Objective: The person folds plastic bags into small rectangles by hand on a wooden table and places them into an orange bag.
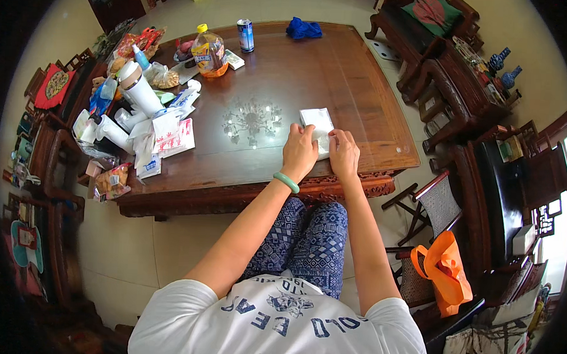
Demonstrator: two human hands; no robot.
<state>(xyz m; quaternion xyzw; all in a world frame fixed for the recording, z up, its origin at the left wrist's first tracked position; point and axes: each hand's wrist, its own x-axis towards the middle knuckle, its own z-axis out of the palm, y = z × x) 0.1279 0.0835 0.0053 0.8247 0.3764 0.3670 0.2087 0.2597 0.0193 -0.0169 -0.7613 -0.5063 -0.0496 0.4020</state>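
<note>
A white paper or plastic packet (321, 139) lies near the front edge of the dark wooden table, between my two hands. My left hand (300, 150), with a pale green bangle (286, 182) on the wrist, grips its left side with bent fingers. From the right, my right hand (344, 153) pinches the packet's other side. Just beyond the fingers is a flat white square piece (316, 116); whether it is joined to the packet I cannot tell. My fingers hide part of the packet's edges.
The wooden table (246, 161) has a glossy top. Left on it are a white flask (140, 89), printed paper bags (176, 139) and a yellow-capped bottle (209, 55). Farther back stand a blue can (245, 35) and crumpled blue plastic (303, 29). An orange bag (445, 274) rests at right.
</note>
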